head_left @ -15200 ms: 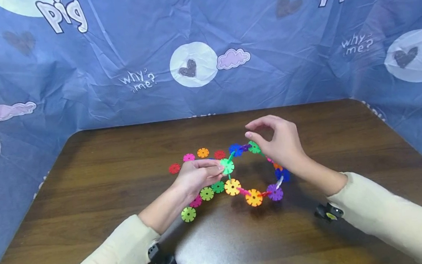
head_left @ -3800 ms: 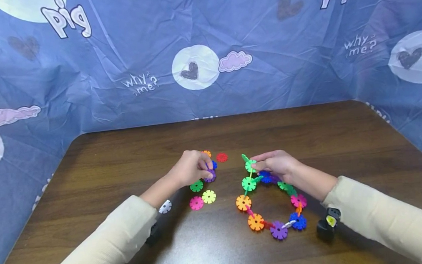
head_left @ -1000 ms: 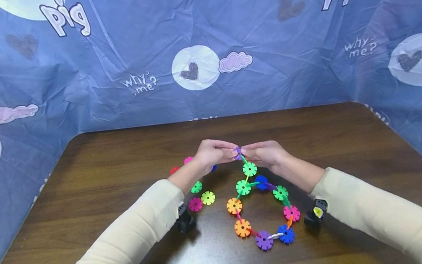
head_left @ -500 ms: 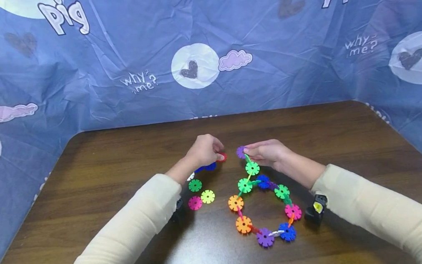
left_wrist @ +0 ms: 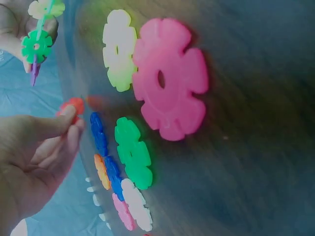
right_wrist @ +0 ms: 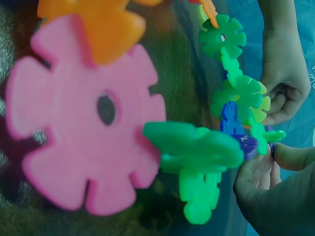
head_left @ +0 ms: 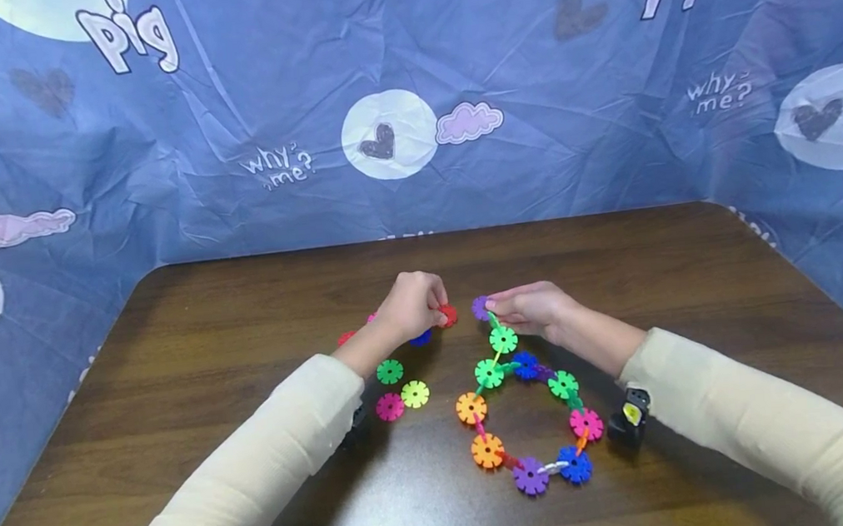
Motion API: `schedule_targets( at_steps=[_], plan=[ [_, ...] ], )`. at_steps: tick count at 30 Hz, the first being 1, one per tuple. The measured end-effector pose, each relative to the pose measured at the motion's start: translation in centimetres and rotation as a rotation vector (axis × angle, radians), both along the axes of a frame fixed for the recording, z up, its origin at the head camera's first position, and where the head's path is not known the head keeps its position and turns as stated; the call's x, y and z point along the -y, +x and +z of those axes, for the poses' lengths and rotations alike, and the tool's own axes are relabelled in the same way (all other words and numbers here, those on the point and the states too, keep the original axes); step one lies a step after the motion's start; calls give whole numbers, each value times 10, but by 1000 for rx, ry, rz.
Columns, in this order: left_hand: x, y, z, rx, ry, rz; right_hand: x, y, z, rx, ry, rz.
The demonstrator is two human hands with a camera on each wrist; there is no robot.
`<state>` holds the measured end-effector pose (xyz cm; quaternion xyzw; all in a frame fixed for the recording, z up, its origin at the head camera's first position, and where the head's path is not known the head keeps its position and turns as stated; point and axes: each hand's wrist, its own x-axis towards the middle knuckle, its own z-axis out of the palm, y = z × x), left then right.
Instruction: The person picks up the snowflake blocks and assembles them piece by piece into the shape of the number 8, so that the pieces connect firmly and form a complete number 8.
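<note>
My left hand (head_left: 412, 304) pinches a red notched disc (head_left: 449, 315) between thumb and fingertips, just above the table; the left wrist view shows the same red disc (left_wrist: 74, 107) at the fingertips. With my right hand (head_left: 534, 310) I grip a purple notched disc (head_left: 481, 308), the end piece of a chain of interlocked discs. From it the chain runs through a green disc (head_left: 503, 339) into a closed ring of many colours, with an orange disc (head_left: 487, 451) and a pink disc (head_left: 586, 425) among them. A gap separates the red disc from the purple one.
Loose discs lie left of the ring: a yellow-green disc (head_left: 415, 394), a magenta disc (head_left: 390, 407), a green disc (head_left: 389, 372) and a blue disc (head_left: 421, 338). Some are partly hidden by my left arm. A blue printed cloth (head_left: 401, 206) stands behind the wooden table (head_left: 247, 328).
A second ago both hands held the purple disc at the chain's end. My left hand has let go, moved left and lifted the red disc slightly. The right hand keeps its hold.
</note>
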<state>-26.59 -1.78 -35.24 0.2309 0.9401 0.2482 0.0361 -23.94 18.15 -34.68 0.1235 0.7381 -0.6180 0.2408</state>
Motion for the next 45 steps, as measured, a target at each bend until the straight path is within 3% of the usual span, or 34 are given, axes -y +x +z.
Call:
schedule_targets(
  at_steps=[3, 6, 17, 26, 30, 34, 40, 45],
  plan=[
    [3, 1, -1, 6, 111, -14, 1, 0, -1, 8, 24, 4],
    [3, 4, 0, 14, 166, -25, 1, 0, -1, 11, 34, 12],
    [-1, 10, 5, -59, 196, -70, 2, -4, 4, 23, 39, 20],
    [-6, 11, -2, -282, 195, -197, 7, -1, 4, -6, 85, -7],
    [-7, 12, -2, -274, 246, -197, 10, 0, 3, -13, 117, -45],
    [-6, 11, -1, -218, 270, -173, 11, 0, 2, -18, 108, -20],
    [3, 8, 4, -94, 176, -175, 6, -1, 3, -7, 91, 88],
    [23, 5, 7, -58, -79, -204, -1, -4, 2, 10, 11, 130]
  ],
)
